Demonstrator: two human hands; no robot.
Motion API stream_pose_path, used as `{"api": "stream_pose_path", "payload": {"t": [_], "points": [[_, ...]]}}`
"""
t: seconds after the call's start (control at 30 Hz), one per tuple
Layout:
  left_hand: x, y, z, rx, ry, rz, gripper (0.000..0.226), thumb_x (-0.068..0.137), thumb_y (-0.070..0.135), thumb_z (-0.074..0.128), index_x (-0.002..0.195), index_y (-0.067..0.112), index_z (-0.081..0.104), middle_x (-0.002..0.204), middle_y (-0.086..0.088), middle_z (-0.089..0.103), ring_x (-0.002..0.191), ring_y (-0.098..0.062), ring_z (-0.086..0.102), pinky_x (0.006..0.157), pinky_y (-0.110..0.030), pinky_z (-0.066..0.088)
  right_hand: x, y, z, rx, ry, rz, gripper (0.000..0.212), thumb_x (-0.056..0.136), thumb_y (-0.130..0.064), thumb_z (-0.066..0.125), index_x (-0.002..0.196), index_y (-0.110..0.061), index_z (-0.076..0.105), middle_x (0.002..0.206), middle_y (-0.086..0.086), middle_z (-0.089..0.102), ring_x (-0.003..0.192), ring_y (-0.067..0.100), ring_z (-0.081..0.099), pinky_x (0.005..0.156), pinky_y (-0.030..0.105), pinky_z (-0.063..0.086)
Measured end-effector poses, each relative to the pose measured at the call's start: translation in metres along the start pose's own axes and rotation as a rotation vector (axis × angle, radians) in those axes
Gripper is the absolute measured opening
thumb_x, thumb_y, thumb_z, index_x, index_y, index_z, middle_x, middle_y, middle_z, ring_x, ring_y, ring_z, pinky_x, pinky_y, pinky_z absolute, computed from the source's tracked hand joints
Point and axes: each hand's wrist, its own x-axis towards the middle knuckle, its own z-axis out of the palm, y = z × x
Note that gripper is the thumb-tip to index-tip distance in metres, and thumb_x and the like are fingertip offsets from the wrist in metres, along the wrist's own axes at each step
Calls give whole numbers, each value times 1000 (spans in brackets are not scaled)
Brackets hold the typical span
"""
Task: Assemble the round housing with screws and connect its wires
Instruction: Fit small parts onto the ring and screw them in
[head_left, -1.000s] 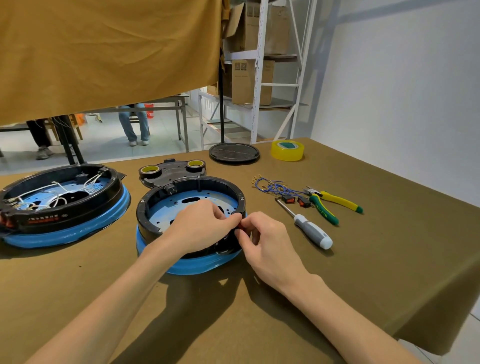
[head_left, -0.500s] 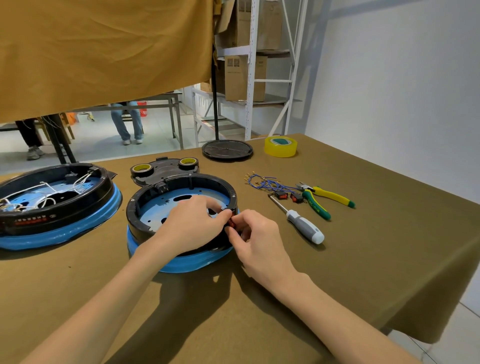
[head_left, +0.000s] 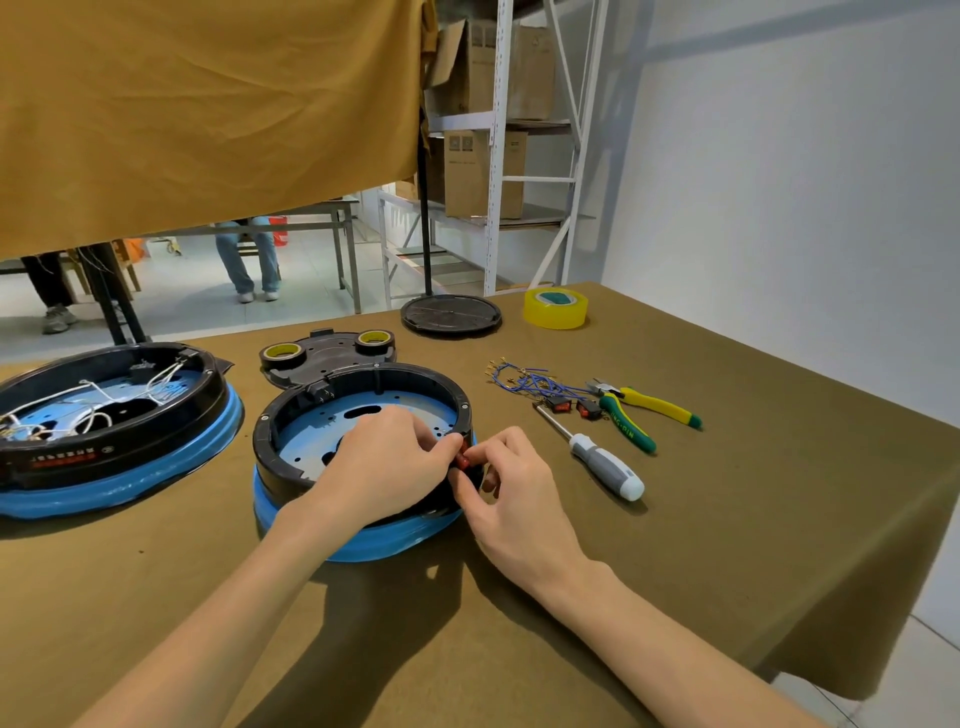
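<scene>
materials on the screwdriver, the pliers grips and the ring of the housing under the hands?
Screwdriver: bright bare metal shaft; grey-and-white handle, likely plastic with rubbery grip.
Pliers: grips in matte yellow and green, probably dipped rubber or soft plastic.
Housing: glossy black ring with sheen, seemingly moulded plastic; blue band below looks like protective film, uncertain.

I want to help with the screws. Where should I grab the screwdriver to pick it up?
Probably by the fat grey and white handle of the screwdriver, coming from above. It lies flat on the table with its thin metal shaft pointing away toward the red switches and pliers. The handle end is nearer you and has open space around it, so fingers can close on both sides.
</scene>
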Motion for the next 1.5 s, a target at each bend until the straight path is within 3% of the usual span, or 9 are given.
{"api": "stream_pose_path", "payload": {"t": [0.07, 0.13, 0.23, 0.43, 0.63, 0.87, 1.07, 1.33, 1.5], "points": [[-2, 1, 0, -5, 3, 9, 39, 100, 53, 55, 82, 27, 78, 67, 2, 73, 62, -9, 66, 51, -24, 51, 0, 0, 0, -45, -20, -30, 15, 98, -30, 67, 110, -21, 68, 102, -12, 51, 92, 2, 54, 75, 16, 50], [-4, 3, 0, -23, 4, 29, 36, 101, 50, 55, 85, 27, 78, 71, 2, 74, 70, -13, 70, 64, -35, 61, 0, -1, -1, -79, -26, -62, 17, 99, -29, 63, 112, -20, 68, 102, -10, 52, 89, 5, 53, 75, 20, 51], [-5, 3, -3, -60, -4, 31, 34, 101, 49, 57, 88, 27, 79, 71, 1, 74, 72, -17, 71, 68, -40, 61, 1, -3, -2, -103, -31, -87, 17, 101, -28, 60, 113, -18, 68, 101, -7, 53, 87, 7, 53, 75, 23, 50], [-3, 3, -7, -90, -17, 25, 32, 101, 48, 58, 86, 30, 79, 71, 7, 72, 74, -13, 70, 72, -37, 61, 2, -11, 1, -128, -25, -43, 19, 103, -25, 58, 117, -18, 68, 103, -9, 52, 87, 3, 52, 73, 11, 44], [-9, 7, -9, -68, -31, 43, 28, 102, 47, 56, 88, 32, 76, 74, 7, 72, 78, -17, 71, 72, -42, 62, 14, -15, -21, -120, -191, 39, 21, 100, -32, 63, 113, -17, 68, 104, -6, 51, 85, 6, 54, 76, 21, 47], [-4, 0, -6, -61, -38, 79, 24, 102, 49, 55, 87, 36, 70, 76, 8, 70, 77, -15, 71, 71, -43, 62, 31, -6, -35, -139, -319, -17, 20, 99, -33, 66, 106, -18, 78, 88, -11, 63, 77, 3, 58, 65, 16, 45], [1, -2, -3, -60, -38, 84, 23, 102, 49, 54, 84, 40, 65, 75, 10, 69, 77, -15, 71, 70, -42, 63, 31, 0, -26, -66, -281, 27, 16, 98, -27, 69, 104, -16, 79, 82, -10, 66, 72, 0, 62, 60, 10, 47], [-5, 6, -7, -32, -28, 57, 23, 104, 46, 53, 90, 34, 68, 76, 9, 68, 78, -10, 68, 72, -34, 60, 30, -9, -26, -47, -276, 95, 18, 99, -24, 67, 106, -11, 77, 92, 3, 71, 72, 10, 64, 72, 29, 60], [-13, 6, -12, -68, -61, 70, 30, 104, 46, 52, 94, 28, 74, 78, 5, 72, 80, -13, 70, 75, -39, 60, 33, -6, -46, -3, -378, 90, 17, 96, -32, 71, 100, -18, 79, 80, -13, 69, 73, 1, 64, 62, 15, 51]]}}
